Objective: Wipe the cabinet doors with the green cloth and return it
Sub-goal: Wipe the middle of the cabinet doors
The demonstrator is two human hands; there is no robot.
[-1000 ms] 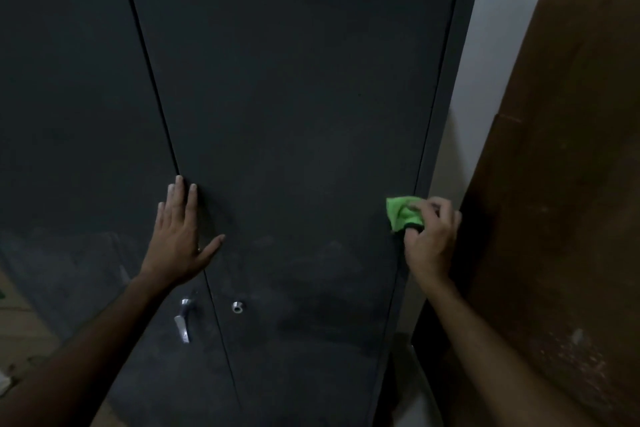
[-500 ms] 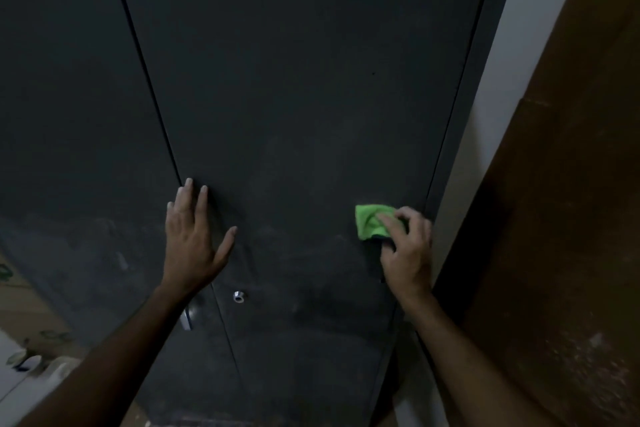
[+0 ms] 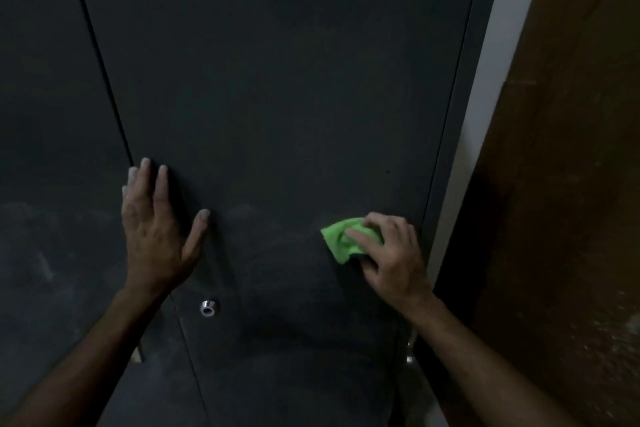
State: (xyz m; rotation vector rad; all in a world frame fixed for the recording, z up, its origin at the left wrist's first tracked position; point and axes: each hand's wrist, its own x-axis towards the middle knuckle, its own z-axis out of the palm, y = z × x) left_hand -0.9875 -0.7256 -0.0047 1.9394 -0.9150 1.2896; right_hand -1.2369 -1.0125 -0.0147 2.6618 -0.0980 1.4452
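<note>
The right hand (image 3: 393, 255) holds the green cloth (image 3: 341, 241) against the right cabinet door (image 3: 294, 97). Its fingers are curled over the crumpled cloth and press it on the dark surface, near the right edge of this door and in the lower half of what is visible. Part of the cloth sticks out to the left of the fingers; the rest is hidden under the hand.

The left hand (image 3: 157, 236) lies flat with straight fingers and the thumb spread to the right. It rests across the thin vertical gap between the left cabinet door (image 3: 52, 114) and the right one, so that the fingers touch the left edge of the right door. It holds nothing.

Below the left hand, a small round silver lock (image 3: 209, 308) sits on the right door close to the gap. Both doors show pale dusty smears in their lower part. To the right of the cabinet there is a narrow strip of light wall (image 3: 498, 62), and beside it a brown wooden panel (image 3: 571, 149).
</note>
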